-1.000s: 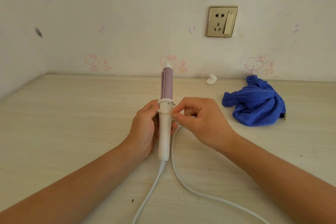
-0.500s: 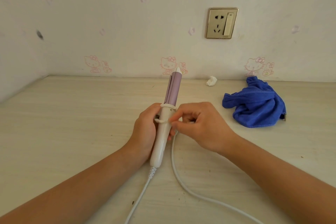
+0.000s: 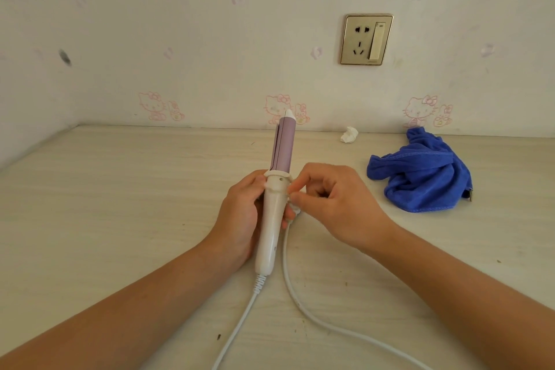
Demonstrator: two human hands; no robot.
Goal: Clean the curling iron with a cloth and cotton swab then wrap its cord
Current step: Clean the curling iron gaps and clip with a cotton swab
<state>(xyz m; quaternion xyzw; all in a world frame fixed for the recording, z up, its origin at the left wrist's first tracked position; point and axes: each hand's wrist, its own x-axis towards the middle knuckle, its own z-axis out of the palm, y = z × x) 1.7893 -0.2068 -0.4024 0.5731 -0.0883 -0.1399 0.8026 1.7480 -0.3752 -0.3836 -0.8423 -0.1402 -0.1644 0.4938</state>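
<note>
The curling iron has a white handle and a purple barrel that points away from me, tilted up over the table. My left hand is wrapped around the handle from the left. My right hand pinches the white cord against the handle's right side, just below the collar. The cord leaves the handle's base and a second strand loops back up to my right fingers. Both strands run off the bottom edge. A crumpled blue cloth lies to the right.
A small white wad sits near the back wall. A gold wall socket with a switch is mounted above the pale wooden table. Walls close off the far and left sides.
The curling iron tilted to the right and has come back nearly straight. My right hand stays at the collar with the cord, shifted slightly.
</note>
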